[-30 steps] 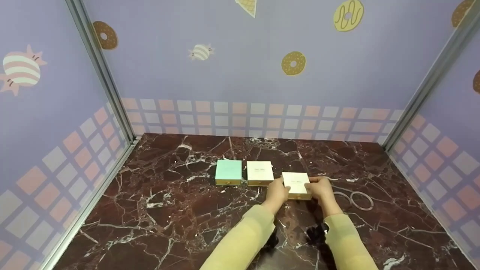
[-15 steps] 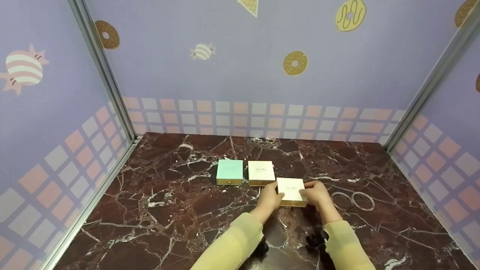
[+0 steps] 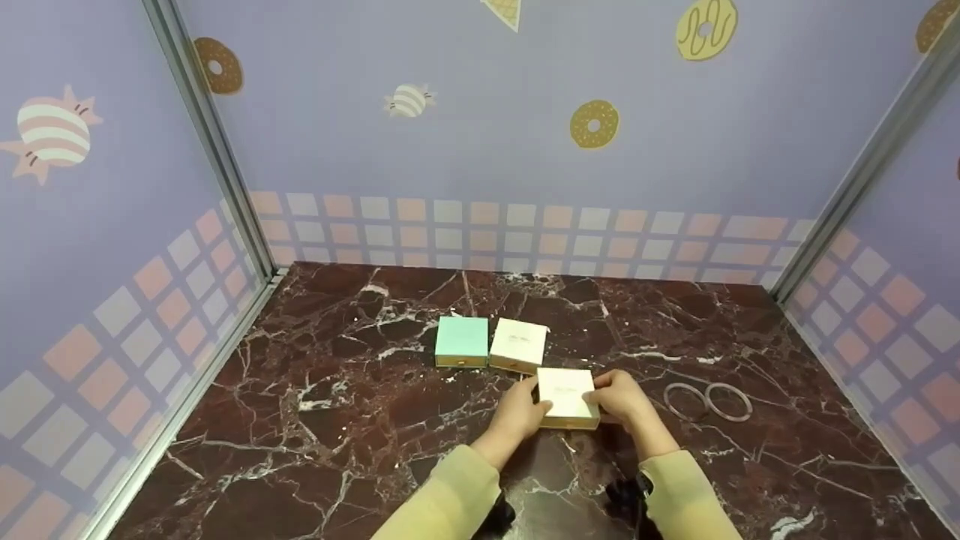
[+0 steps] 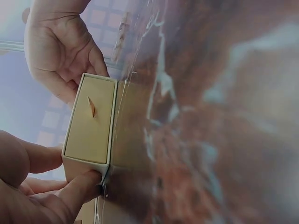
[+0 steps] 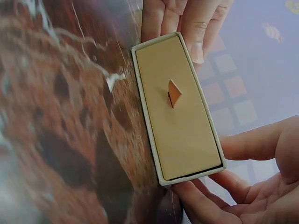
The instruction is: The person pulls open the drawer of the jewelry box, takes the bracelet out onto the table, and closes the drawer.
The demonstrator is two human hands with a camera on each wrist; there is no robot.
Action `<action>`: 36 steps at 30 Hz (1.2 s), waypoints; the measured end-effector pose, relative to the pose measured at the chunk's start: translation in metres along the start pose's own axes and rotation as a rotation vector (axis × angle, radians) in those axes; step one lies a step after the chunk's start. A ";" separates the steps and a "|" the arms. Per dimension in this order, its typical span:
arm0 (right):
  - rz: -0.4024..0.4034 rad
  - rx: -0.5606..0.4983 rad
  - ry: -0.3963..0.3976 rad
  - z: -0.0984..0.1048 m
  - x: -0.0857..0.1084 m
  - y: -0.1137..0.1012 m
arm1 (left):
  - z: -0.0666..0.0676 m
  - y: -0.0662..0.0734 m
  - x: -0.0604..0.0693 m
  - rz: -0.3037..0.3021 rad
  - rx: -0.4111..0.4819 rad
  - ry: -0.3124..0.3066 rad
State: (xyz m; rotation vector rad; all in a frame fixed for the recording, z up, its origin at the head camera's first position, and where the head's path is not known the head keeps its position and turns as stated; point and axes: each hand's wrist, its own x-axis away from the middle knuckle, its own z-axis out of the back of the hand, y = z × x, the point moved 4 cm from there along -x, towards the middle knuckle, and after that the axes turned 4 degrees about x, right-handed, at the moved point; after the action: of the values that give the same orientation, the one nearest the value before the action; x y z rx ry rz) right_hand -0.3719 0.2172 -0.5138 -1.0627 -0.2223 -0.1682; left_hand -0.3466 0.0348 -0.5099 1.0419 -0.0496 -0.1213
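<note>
Both hands hold a small square white drawer box from its two sides, low over the marble surface. My left hand grips its left side and my right hand its right side, thumbs near the top edges. Its tan drawer front bears a small ribbon-like pull tab and faces the wrist cameras; the drawer sits pushed in. Behind it, a second white box stands slightly turned, close beside a teal drawer box.
Two pale rings lie side by side to the right of my right hand. The dark red marble table ends at patterned purple walls, with metal posts at the corners.
The held box has come toward me and to the left with both hands. The white box behind has turned a little and its gap to the teal box has narrowed.
</note>
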 end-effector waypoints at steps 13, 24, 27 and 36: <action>0.056 0.070 0.005 -0.022 0.020 -0.006 | 0.020 -0.011 0.026 0.010 -0.003 -0.032; 0.071 0.099 -0.026 -0.027 0.030 -0.010 | 0.027 -0.006 0.041 0.001 -0.035 -0.054; 0.076 0.107 -0.033 -0.027 0.031 -0.011 | 0.028 -0.005 0.042 0.004 -0.049 -0.065; 0.091 0.146 -0.011 -0.027 0.031 -0.011 | 0.030 -0.013 0.034 -0.009 -0.019 -0.137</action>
State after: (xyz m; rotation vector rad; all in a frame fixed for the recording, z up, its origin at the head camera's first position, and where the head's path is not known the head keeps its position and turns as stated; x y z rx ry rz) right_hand -0.3420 0.1875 -0.5093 -0.9264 -0.1921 -0.0629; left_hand -0.3166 -0.0018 -0.5063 1.0141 -0.1679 -0.2012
